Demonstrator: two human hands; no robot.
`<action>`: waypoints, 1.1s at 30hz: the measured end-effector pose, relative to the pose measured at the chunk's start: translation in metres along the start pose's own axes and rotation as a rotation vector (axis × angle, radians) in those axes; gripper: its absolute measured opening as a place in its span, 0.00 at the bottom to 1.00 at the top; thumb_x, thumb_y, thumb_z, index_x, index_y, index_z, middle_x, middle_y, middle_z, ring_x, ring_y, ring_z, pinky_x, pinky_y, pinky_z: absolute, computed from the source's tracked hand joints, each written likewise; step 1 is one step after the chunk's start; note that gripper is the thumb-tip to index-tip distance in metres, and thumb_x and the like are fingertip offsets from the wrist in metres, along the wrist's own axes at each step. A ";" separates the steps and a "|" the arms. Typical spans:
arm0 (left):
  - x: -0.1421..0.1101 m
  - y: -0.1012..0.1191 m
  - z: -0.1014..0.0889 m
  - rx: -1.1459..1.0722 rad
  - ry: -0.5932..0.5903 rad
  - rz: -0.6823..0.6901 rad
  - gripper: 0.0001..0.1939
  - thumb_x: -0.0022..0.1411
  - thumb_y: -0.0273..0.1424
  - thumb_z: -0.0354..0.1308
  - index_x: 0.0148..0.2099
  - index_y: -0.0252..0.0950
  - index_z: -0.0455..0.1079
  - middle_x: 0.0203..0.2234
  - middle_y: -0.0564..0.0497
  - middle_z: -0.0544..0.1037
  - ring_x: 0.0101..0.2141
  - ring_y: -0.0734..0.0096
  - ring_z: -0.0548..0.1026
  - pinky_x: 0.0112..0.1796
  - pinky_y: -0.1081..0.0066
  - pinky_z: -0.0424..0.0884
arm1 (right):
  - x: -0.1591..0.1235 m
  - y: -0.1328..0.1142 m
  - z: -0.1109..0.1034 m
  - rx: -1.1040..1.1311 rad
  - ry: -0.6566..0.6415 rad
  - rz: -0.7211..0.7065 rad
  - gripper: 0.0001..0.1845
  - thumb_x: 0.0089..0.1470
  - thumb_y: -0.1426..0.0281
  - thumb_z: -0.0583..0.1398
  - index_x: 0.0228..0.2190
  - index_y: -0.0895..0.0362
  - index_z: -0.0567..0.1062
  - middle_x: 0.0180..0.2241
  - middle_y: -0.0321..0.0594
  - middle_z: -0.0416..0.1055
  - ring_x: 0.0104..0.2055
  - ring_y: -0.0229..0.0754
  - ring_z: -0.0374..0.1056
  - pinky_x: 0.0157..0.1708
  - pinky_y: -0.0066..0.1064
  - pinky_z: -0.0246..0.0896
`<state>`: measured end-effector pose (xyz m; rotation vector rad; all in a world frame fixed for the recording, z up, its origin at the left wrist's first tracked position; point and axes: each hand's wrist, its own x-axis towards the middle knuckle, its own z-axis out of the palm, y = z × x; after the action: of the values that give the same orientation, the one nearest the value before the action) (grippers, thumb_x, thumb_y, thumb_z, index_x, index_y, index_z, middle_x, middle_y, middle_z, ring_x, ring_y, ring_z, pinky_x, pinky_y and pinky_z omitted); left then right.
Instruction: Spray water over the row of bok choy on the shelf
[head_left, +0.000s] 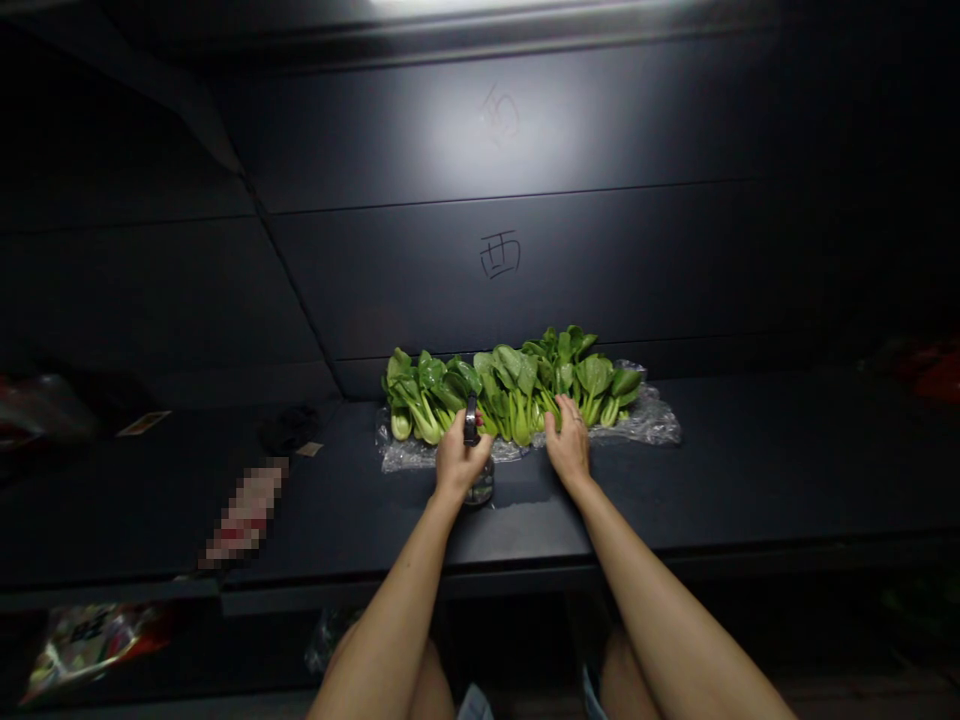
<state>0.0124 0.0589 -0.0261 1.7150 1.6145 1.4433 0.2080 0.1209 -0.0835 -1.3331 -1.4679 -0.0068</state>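
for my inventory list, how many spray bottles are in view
1: the spray bottle in the left hand, in front of the bok choy. More may be hidden in shadow.

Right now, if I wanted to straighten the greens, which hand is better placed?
Probably your right hand: it looks free, fingers spread at the stems of the greens. Your left hand is wrapped around the spray bottle.

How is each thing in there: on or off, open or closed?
Leafy greens: lined up in a row
Plastic sheet: crumpled, under the greens
Spray bottle: roughly upright, held
Left hand: closed around the bottle
Right hand: open, at the greens
Light: on
Wall: written on
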 end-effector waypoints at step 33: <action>0.001 -0.015 -0.016 -0.059 -0.052 0.046 0.16 0.53 0.27 0.56 0.46 0.37 0.70 0.37 0.50 0.78 0.35 0.69 0.77 0.37 0.71 0.74 | -0.003 -0.004 0.003 0.008 -0.042 -0.009 0.26 0.61 0.64 0.49 0.54 0.64 0.72 0.56 0.57 0.69 0.60 0.51 0.63 0.60 0.47 0.58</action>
<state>-0.0083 0.0577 -0.0317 1.7528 1.4998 1.4408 0.2028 0.1195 -0.0842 -1.3273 -1.5073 0.0217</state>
